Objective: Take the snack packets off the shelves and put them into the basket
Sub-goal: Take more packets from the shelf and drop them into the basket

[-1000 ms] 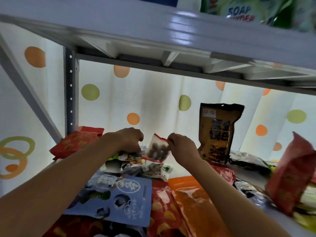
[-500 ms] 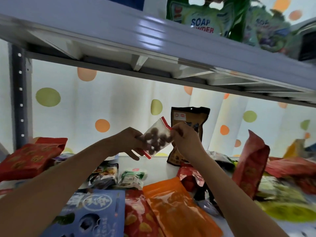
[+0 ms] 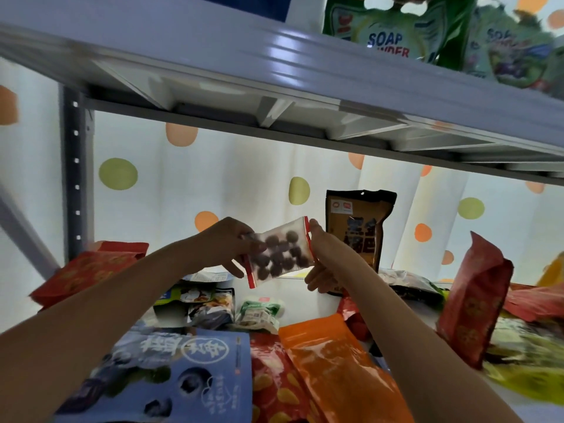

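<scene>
Both hands held one small clear packet (image 3: pixel 279 253) up in the air above the shelf (image 3: pixel 300 300), between the two of them: the left hand (image 3: pixel 232 247) pinched its left end and the right hand (image 3: pixel 323 254) gripped its right end. Dark round snacks filled the packet, and a red strip ran along each of its two short edges. Behind the right hand stood one brown pouch (image 3: pixel 360 227) with dark characters on its front and a small red and white label at its top, too small to read. On the shelf above, two green bags (image 3: pixel 393 29) showed; the nearer one read "SOAP" in blue with partly hidden red letters beneath, and the second one was too blurred to read. Under the arms lay one blue bag (image 3: pixel 171 380) printed with white characters and blueberries, one red bag with yellow chips (image 3: pixel 274 383), and one orange pouch (image 3: pixel 332 367). One red packet (image 3: pixel 88 270) lay at the left and one tall red bag (image 3: pixel 473 300) stood at the right
</scene>
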`<act>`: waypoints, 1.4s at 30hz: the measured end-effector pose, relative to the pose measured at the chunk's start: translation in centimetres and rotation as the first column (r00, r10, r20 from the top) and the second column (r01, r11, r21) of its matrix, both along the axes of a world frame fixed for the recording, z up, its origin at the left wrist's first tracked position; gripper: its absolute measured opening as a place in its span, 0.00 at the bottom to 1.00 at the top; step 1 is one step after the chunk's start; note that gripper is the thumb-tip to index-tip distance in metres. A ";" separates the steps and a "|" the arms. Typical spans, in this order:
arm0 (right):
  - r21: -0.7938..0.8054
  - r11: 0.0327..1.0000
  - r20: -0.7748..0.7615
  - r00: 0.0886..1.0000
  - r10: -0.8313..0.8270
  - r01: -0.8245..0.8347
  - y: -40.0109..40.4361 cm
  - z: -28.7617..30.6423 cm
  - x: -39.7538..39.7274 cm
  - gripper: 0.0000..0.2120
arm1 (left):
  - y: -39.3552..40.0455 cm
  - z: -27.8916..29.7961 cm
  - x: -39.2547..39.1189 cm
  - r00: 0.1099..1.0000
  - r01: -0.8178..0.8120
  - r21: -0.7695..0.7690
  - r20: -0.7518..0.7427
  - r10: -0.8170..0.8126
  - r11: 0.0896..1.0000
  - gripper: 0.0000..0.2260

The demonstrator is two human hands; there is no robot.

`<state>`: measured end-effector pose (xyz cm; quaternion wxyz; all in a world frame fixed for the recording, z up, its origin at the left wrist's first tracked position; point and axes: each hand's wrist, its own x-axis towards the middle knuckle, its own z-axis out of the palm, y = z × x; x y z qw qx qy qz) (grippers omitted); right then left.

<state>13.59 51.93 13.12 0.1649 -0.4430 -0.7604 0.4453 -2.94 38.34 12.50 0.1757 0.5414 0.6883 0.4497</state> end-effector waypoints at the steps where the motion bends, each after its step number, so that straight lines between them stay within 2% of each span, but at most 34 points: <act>1: -0.058 0.998 0.019 0.999 0.028 -0.027 -0.3 0.2 0.1 0.47 | -0.3 0.0 -0.2 1.000 -0.010 0.009 -0.026 0.010 1.000 0.09; 3: -0.173 0.980 -0.043 0.995 0.091 -0.097 -0.6 0.3 0.1 0.46 | -1.0 0.0 -0.5 0.991 -0.017 0.045 -0.134 0.023 0.999 0.06; 5: -0.279 0.945 -0.188 0.974 0.123 -0.173 -0.6 0.4 0.0 0.41 | -1.6 0.1 -0.6 0.966 -0.012 0.101 -0.257 0.038 0.995 0.05; 8: -0.331 0.887 -0.457 0.877 0.147 -0.321 -0.4 0.0 -0.9 0.28 | -2.3 0.3 -0.6 0.890 -0.027 0.188 -0.443 0.109 0.982 0.07; 10: -0.281 0.882 -0.574 0.803 0.161 -0.377 -0.2 -0.7 -1.5 0.14 | -2.6 0.1 -0.4 0.890 -0.050 0.219 -0.434 0.143 0.974 0.15; 12: -0.222 0.907 -0.622 0.769 0.151 -0.358 0.0 -1.1 -2.0 0.04 | -2.7 -0.3 -0.3 0.920 -0.060 0.218 -0.367 0.139 0.974 0.22; 14: -0.192 0.916 -0.653 0.742 0.148 -0.352 0.0 -1.5 -2.2 0.03 | -2.7 -0.9 -0.5 0.942 -0.040 0.178 -0.320 0.096 0.983 0.26; 16: -0.171 0.921 -0.676 0.722 0.149 -0.350 -0.1 -1.8 -2.0 0.05 | -2.5 -1.2 -0.7 0.946 -0.045 0.124 -0.313 0.083 0.991 0.26; 18: -0.139 0.926 -0.690 0.705 0.164 -0.351 -0.2 -1.8 -1.7 0.11 | -2.2 -0.9 -0.9 0.965 -0.095 0.117 -0.233 0.120 0.989 0.28; 20: -0.074 0.923 -0.701 0.679 0.221 -0.377 -0.2 -1.3 -1.2 0.13 | -2.0 0.0 -1.0 0.996 -0.080 0.182 0.038 0.075 0.980 0.33; 21: -0.032 0.924 -0.704 0.665 0.251 -0.382 -0.1 -0.9 -1.0 0.13 | -1.9 0.5 -1.1 0.991 -0.065 0.207 0.125 0.039 0.976 0.31; 22: 0.005 0.924 -0.707 0.652 0.274 -0.382 0.0 -0.5 -0.7 0.13 | -1.9 1.0 -1.2 0.990 -0.055 0.217 0.142 0.024 0.975 0.27; 25: 0.076 0.932 -0.705 0.642 0.301 -0.354 0.2 -0.2 -0.1 0.13 | -1.6 1.8 -1.1 0.997 -0.043 0.251 0.079 0.024 0.967 0.20; 27: 0.077 0.945 -0.698 0.659 0.279 -0.318 0.3 -0.8 0.1 0.13 | -1.1 1.6 -1.1 0.996 -0.040 0.241 0.088 0.020 0.970 0.20; 30: 0.043 0.970 -0.665 0.718 0.206 -0.239 0.6 -1.7 0.5 0.11 | 0.0 0.7 -1.2 0.996 -0.082 0.144 0.053 0.075 0.986 0.23; 32: 0.023 0.986 -0.626 0.767 0.141 -0.163 1.2 -2.1 0.4 0.10 | 0.7 -0.1 -1.3 0.992 -0.112 0.070 -0.050 0.116 0.991 0.29; 35: -0.085 0.996 -0.555 0.831 -0.033 -0.017 2.8 -3.1 -0.3 0.11 | 1.2 -1.1 -1.1 0.946 -0.144 -0.001 -0.293 0.137 0.990 0.33; 37: -0.210 0.974 -0.482 0.857 -0.180 0.087 3.6 -3.7 -1.0 0.12 | 1.3 -1.7 -1.1 0.932 -0.123 -0.024 -0.347 0.107 0.992 0.31; 39: -0.291 0.945 -0.432 0.862 -0.267 0.147 4.3 -4.6 -1.3 0.09 | 1.3 -2.2 -1.1 0.920 -0.099 -0.068 -0.386 0.065 0.993 0.28; 41: -0.287 0.948 -0.407 0.878 -0.251 0.138 4.8 -5.8 -1.4 0.07 | 1.3 -2.6 -1.1 0.893 -0.096 -0.122 -0.448 0.032 0.988 0.24; 42: -0.257 0.957 -0.394 0.889 -0.232 0.136 5.2 -6.4 -1.4 0.10 | 1.3 -2.9 -1.1 0.878 -0.098 -0.154 -0.478 0.012 0.983 0.22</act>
